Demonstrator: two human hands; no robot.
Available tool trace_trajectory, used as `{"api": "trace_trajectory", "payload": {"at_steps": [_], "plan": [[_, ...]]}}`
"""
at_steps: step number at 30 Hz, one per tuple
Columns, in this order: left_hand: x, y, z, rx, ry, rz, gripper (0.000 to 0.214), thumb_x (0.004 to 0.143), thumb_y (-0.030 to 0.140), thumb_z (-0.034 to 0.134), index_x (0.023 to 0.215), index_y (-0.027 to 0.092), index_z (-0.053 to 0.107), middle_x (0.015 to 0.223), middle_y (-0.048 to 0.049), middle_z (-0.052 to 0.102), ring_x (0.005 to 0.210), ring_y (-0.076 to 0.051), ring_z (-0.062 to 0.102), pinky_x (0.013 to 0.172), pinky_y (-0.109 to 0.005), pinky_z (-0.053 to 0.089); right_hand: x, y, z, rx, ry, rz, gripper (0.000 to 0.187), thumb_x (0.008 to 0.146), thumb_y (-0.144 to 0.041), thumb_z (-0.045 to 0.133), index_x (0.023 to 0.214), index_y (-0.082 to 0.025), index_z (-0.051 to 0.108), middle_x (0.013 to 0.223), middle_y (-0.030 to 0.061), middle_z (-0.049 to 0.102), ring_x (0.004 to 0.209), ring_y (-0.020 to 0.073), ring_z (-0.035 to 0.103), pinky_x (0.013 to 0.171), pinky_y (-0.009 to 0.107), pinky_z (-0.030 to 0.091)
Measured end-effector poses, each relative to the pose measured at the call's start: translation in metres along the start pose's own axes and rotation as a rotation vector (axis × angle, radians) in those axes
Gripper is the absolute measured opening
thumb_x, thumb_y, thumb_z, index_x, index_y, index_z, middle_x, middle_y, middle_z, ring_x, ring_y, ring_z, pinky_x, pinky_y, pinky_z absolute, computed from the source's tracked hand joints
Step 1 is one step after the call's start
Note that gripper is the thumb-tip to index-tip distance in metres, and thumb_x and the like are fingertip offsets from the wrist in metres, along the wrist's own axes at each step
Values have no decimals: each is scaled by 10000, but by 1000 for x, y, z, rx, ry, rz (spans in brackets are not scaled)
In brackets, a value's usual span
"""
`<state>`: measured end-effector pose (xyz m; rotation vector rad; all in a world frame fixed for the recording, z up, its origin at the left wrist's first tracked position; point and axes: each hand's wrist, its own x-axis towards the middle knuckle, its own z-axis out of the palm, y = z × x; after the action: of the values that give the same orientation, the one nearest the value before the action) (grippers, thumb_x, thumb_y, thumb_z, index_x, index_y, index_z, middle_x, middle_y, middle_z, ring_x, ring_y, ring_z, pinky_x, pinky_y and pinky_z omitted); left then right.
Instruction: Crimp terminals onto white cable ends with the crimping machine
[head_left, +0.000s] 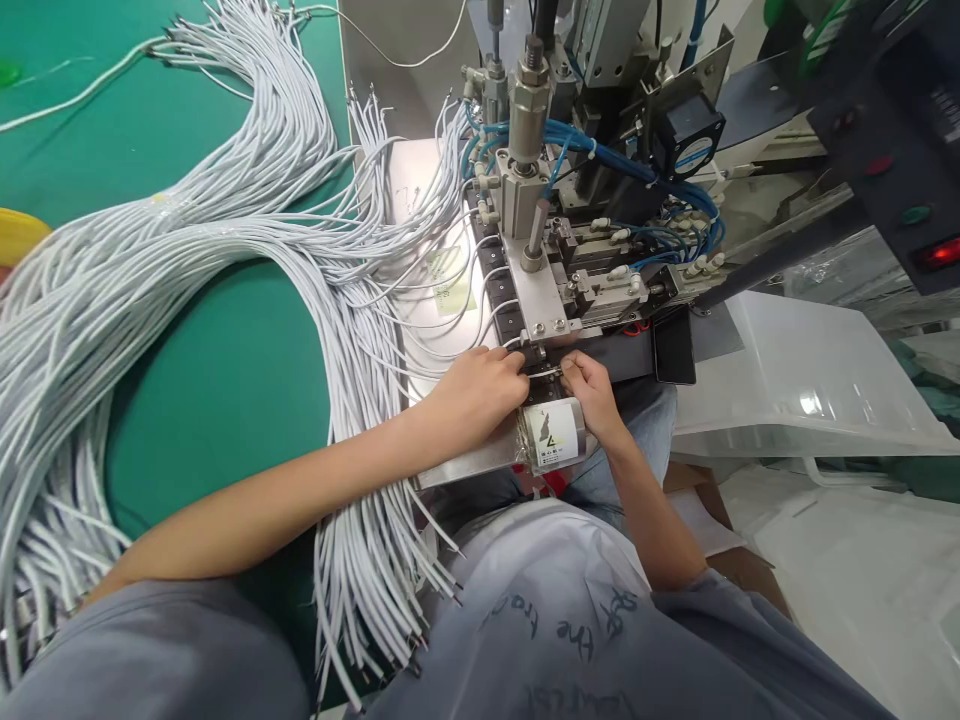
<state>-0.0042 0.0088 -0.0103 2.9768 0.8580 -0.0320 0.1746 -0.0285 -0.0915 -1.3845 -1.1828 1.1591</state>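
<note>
At the front end of the machine's black fixture track (501, 290), a short stretch of white cable (541, 374) runs between my two hands. My left hand (487, 385) is closed round the cable on the left side of the track. My right hand (589, 388) pinches the cable's end on the right side, and the fingers hide the tip. Several more white cables (480, 318) lead into the track further back. Just in front of my hands is a metal part with a white label (555, 434).
Large bundles of white cable (187, 235) spread over the green table (217, 370) to the left. The press machine (529, 200), with blue air hoses, rises behind my hands. A black phone-like slab (673, 345) and a translucent plastic bin (817, 380) are at the right.
</note>
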Motion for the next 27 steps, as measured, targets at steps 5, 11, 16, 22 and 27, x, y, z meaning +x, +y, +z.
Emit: {"api": "trace_trajectory", "payload": {"at_steps": [5,11,16,22,27], "plan": [[0,1,-2,-14,-41,-10,134,749,77,509,675,116,614,719,-77,579,666,-172,537,553,-283,381,-13,-15,-10,-258,-22,-164,317,900,-360,394,1009,-194,641,737,20,580,699,144,512,645,276,405],[-1,1,-6,-28,-66,-28,151,749,65,499,697,124,628,748,-80,577,702,-189,534,545,-283,371,-18,-23,-15,-425,-89,-268,332,902,-332,415,931,-175,706,667,12,560,612,128,506,584,266,397],[-4,-2,-6,-50,-95,-58,225,765,63,445,779,137,657,760,-81,576,668,-173,537,528,-281,339,-42,-32,-8,-304,361,-320,302,883,-304,443,783,-159,687,614,4,545,574,127,507,552,264,399],[-3,-13,0,37,-23,-200,269,775,46,413,910,109,637,811,-114,599,695,-193,583,511,-279,297,-103,-28,48,-124,-164,-16,219,830,-310,519,778,-170,679,629,18,634,560,128,565,559,253,451],[-5,-6,-4,-6,-25,-178,228,780,57,424,840,101,639,782,-111,608,664,-191,592,510,-278,306,-114,-2,102,139,-659,287,227,802,-356,524,797,-151,622,648,-1,595,566,105,516,543,229,430]]}}
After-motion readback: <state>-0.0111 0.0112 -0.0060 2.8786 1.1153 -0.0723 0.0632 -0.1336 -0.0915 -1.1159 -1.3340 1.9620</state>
